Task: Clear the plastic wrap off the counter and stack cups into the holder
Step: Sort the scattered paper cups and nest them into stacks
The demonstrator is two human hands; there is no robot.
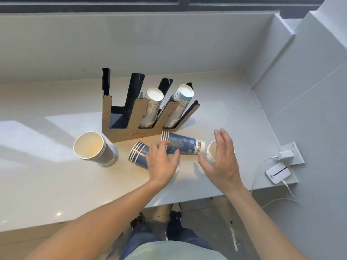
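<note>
The black-and-tan slotted cup holder stood on the pale tabletop. Its two right-hand slots each carried a leaning stack of white printed paper cups; its left slot was empty.

In front of the holder, touching or nearly touching its base, lay a nested stack of dark blue paper cups on its side. A second blue stack lay just in front of the holder, and an upright stack of blue cups with cream interiors stood to the holder's front left. Another upright cup stood to its front right, largely hidden.

No plastic wrap could be made out on the tabletop.

The left hand was open, fingers spread over the lying stacks; contact could not be confirmed. The right hand was open, palm inward, beside the hidden cup, gripping nothing.

Judgement: the cups are light, thin-walled and easily crushed, and lying stacks will roll. They are best taken around the mid-body with even pressure, supporting both ends so the nest does not separate.
</note>
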